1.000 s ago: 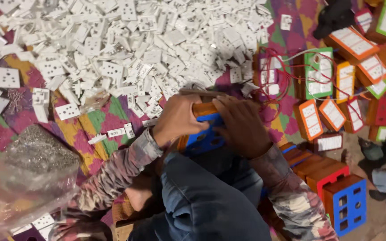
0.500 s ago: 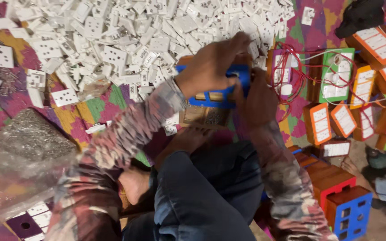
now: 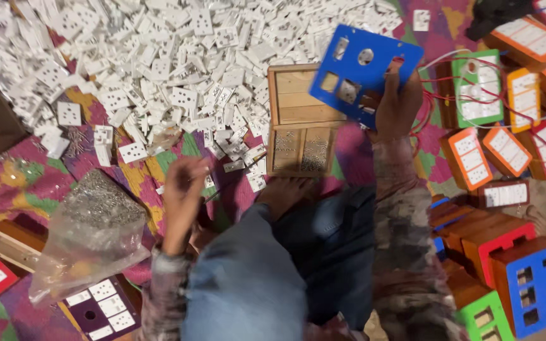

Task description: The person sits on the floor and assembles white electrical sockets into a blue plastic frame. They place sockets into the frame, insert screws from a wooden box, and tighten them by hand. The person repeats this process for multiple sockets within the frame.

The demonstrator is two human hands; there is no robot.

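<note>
My right hand (image 3: 394,104) holds a blue plastic faceplate (image 3: 364,74) with round and square cut-outs, lifted and tilted above a shallow wooden tray (image 3: 303,120) on the patterned cloth. The tray's lower compartments hold small metal screws. My left hand (image 3: 183,189) hangs lower left of the tray, fingers loosely curled, nothing visible in it. It is near scattered white switch and socket parts (image 3: 133,151). My knees in blue jeans fill the lower middle.
A large heap of white switch and socket pieces (image 3: 159,50) covers the top left. Orange, green and blue switchboard boxes (image 3: 507,151) with red wires lie right. A plastic bag of screws (image 3: 99,208) sits lower left, beside a purple plate (image 3: 99,309).
Both hands held the blue faceplate close to my lap, then raised it. Now the left hand has let go and dropped left; the right hand alone holds the plate up at right.
</note>
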